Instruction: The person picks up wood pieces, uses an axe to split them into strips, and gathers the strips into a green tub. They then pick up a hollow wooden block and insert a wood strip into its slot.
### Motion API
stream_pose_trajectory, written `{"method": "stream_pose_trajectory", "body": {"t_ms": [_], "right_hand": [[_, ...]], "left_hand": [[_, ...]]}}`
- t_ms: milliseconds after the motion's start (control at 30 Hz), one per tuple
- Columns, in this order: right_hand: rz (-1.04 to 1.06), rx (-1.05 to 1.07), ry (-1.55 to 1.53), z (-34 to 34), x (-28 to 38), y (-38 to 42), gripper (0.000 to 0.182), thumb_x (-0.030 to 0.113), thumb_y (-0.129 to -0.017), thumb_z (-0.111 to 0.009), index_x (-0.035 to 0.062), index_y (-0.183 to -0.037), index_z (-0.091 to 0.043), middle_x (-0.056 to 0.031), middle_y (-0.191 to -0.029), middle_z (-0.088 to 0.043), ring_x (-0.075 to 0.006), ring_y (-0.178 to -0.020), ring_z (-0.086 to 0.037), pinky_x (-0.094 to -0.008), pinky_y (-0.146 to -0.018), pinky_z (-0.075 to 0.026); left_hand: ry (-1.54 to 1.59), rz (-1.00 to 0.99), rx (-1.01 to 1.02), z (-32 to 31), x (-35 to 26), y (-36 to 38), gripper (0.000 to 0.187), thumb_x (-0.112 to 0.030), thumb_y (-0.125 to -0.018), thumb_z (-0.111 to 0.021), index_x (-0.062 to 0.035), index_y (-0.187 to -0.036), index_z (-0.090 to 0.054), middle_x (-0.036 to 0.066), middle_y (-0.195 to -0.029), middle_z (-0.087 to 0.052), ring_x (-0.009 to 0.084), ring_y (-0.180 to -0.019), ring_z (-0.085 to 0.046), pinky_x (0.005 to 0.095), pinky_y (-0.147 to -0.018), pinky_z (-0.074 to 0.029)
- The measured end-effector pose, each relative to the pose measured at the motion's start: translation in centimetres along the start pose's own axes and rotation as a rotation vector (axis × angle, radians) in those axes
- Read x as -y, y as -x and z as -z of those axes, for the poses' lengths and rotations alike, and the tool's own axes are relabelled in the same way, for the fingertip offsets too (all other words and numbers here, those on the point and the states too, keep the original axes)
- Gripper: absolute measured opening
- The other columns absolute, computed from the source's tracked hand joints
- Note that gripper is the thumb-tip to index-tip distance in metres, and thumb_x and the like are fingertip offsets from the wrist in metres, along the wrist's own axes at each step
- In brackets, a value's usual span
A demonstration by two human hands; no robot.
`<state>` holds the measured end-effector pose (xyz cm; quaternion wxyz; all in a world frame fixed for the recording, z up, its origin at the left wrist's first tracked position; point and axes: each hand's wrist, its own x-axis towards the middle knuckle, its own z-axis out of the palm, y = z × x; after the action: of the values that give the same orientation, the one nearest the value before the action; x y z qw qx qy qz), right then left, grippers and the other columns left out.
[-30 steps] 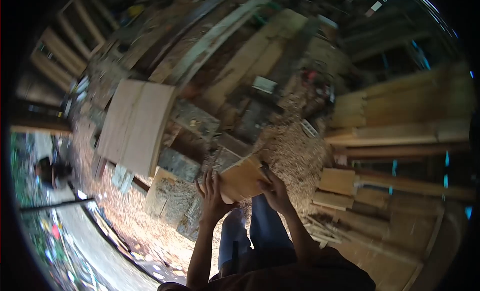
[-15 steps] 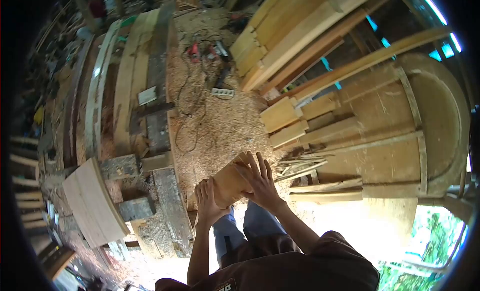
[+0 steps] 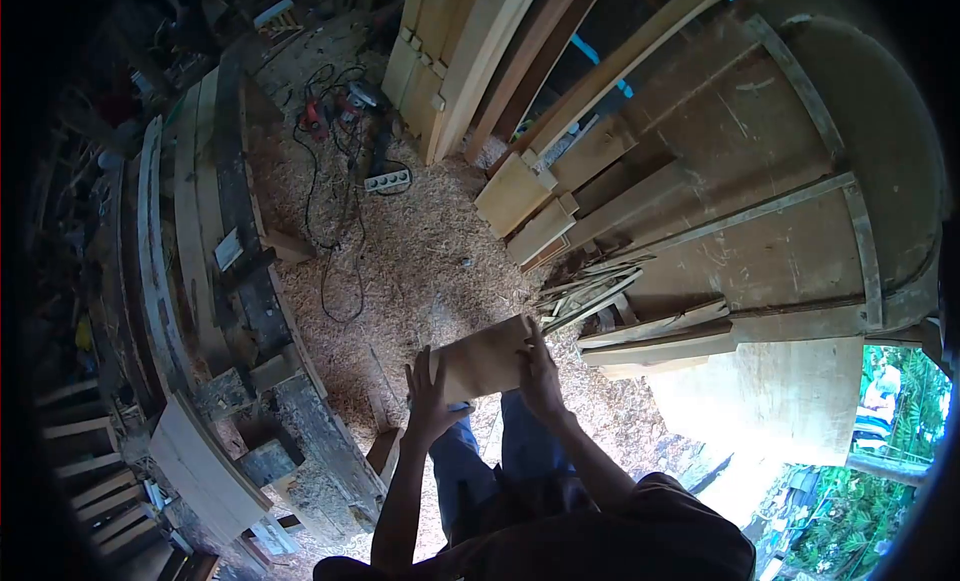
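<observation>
A short, flat wooden board (image 3: 480, 359) is held level in front of my legs, above the shavings on the floor. My left hand (image 3: 432, 403) grips its left end, with the fingers along the edge and the thumb beneath. At the opposite end, my right hand (image 3: 540, 379) is closed on the board's right edge. The underside of the board and parts of the fingers are hidden.
On the left stands a workbench (image 3: 335, 431) with a curved wooden panel (image 3: 205, 466) on it. Planks (image 3: 520, 196) and large panels (image 3: 760, 241) lean at the right. A power strip (image 3: 388, 181), cables and power tools (image 3: 315, 119) lie on the shavings-covered floor.
The board has turned from a steep slant to nearly level. My right hand has shifted from its face to its right edge, and the view has turned to the right.
</observation>
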<state>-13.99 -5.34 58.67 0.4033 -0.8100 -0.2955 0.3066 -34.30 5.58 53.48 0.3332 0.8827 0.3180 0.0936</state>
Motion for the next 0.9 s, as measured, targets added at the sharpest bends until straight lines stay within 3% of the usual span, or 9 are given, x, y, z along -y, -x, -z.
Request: {"method": "stream_pose_trajectory", "body": {"t_ms": [67, 133, 167, 300, 400, 500, 700, 867, 900], "right_hand": [[-0.096, -0.102, -0.007, 2.6, -0.8, -2.3, 0.064, 0.0, -0.099, -0.049, 0.0108, -0.159, -0.032, -0.0287, -0.136, -0.059, -0.0418, -0.117, -0.066, -0.0456, -0.092, -0.055], [0.044, -0.201, 0.056, 4.9, -4.9, -5.0, 0.059, 0.003, -0.101, -0.048, 0.0096, -0.158, -0.036, -0.0295, -0.129, -0.062, -0.0447, -0.112, -0.065, -0.0479, -0.094, -0.053], [0.054, -0.234, 0.091, 6.2, -7.0, -6.5, 0.057, 0.002, -0.1, -0.048, 0.0089, -0.156, -0.039, -0.0287, -0.125, -0.063, -0.0452, -0.11, -0.065, -0.0491, -0.091, -0.053], [0.086, -0.415, 0.142, 8.7, -18.4, -14.6, 0.053, 0.002, -0.099, -0.048, 0.0074, -0.152, -0.045, -0.0281, -0.122, -0.063, -0.0475, -0.106, -0.062, -0.0502, -0.089, -0.05], [0.034, -0.429, 0.158, 8.7, -26.8, -21.2, 0.057, 0.003, -0.099, -0.047, 0.0119, -0.156, -0.042, -0.0295, -0.129, -0.061, -0.0495, -0.114, -0.06, -0.0515, -0.093, -0.05], [-0.034, -0.409, 0.157, 7.7, -33.9, -27.6, 0.049, 0.007, -0.103, -0.048, 0.0071, -0.152, -0.047, -0.0295, -0.134, -0.06, -0.0467, -0.117, -0.061, -0.0466, -0.094, -0.05], [-0.01, -0.457, 0.088, 7.6, -38.3, -32.9, 0.053, -0.001, -0.102, -0.048, 0.0113, -0.153, -0.048, -0.0252, -0.118, -0.066, -0.0407, -0.092, -0.062, -0.045, -0.082, -0.049], [-0.02, -0.469, 0.079, 8.0, -38.9, -33.8, 0.057, -0.004, -0.099, -0.05, 0.0144, -0.153, -0.049, -0.027, -0.116, -0.066, -0.0413, -0.102, -0.066, -0.0456, -0.085, -0.053], [-0.045, -0.423, 0.053, 8.1, -38.9, -34.1, 0.056, -0.005, -0.099, -0.048, 0.013, -0.152, -0.05, -0.0252, -0.13, -0.061, -0.0426, -0.116, -0.061, -0.0488, -0.095, -0.05]], "left_hand": [[0.019, 0.05, 0.036, -1.4, -0.7, -2.0, 0.118, -0.043, -0.07, -0.09, -0.0068, -0.161, -0.023, 0.029, -0.158, -0.03, 0.0474, -0.147, -0.028, 0.0656, -0.122, -0.017], [0.078, 0.074, 0.013, -4.3, -0.5, -3.7, 0.099, -0.043, -0.085, -0.079, -0.0071, -0.16, -0.026, 0.026, -0.158, -0.031, 0.0439, -0.147, -0.03, 0.0633, -0.122, -0.019], [0.103, 0.073, -0.048, -5.7, -0.5, -4.4, 0.078, -0.04, -0.094, -0.071, -0.0049, -0.155, -0.037, 0.024, -0.15, -0.044, 0.0407, -0.14, -0.041, 0.0582, -0.119, -0.027], [0.144, 0.169, -0.01, -12.9, 1.3, -7.5, 0.06, -0.038, -0.096, -0.07, -0.0026, -0.142, -0.055, 0.022, -0.126, -0.063, 0.0392, -0.12, -0.057, 0.0507, -0.107, -0.04], [0.223, 0.214, 0.032, -20.4, 3.7, -10.9, 0.057, -0.034, -0.096, -0.07, -0.0026, -0.142, -0.055, 0.022, -0.126, -0.063, 0.0391, -0.119, -0.058, 0.049, -0.106, -0.042], [0.213, 0.207, 0.103, -26.5, 5.0, -16.0, 0.054, -0.029, -0.096, -0.07, -0.0024, -0.141, -0.056, 0.022, -0.124, -0.065, 0.0385, -0.115, -0.06, 0.0478, -0.102, -0.045], [0.244, 0.093, 0.103, -34.3, 3.7, -28.6, 0.046, -0.02, -0.1, -0.064, -0.0028, -0.141, -0.055, 0.021, -0.135, -0.061, 0.0383, -0.128, -0.055, 0.0469, -0.11, -0.042], [0.166, -0.096, 0.089, -38.0, 0.2, -39.8, 0.053, -0.016, -0.099, -0.064, -0.0044, -0.148, -0.047, 0.021, -0.151, -0.047, 0.0402, -0.139, -0.046, 0.0498, -0.115, -0.038], [0.147, -0.121, 0.041, -39.0, -0.5, -42.1, 0.057, -0.015, -0.098, -0.064, -0.0062, -0.151, -0.045, 0.021, -0.155, -0.042, 0.0409, -0.143, -0.041, 0.0511, -0.116, -0.037]]}}
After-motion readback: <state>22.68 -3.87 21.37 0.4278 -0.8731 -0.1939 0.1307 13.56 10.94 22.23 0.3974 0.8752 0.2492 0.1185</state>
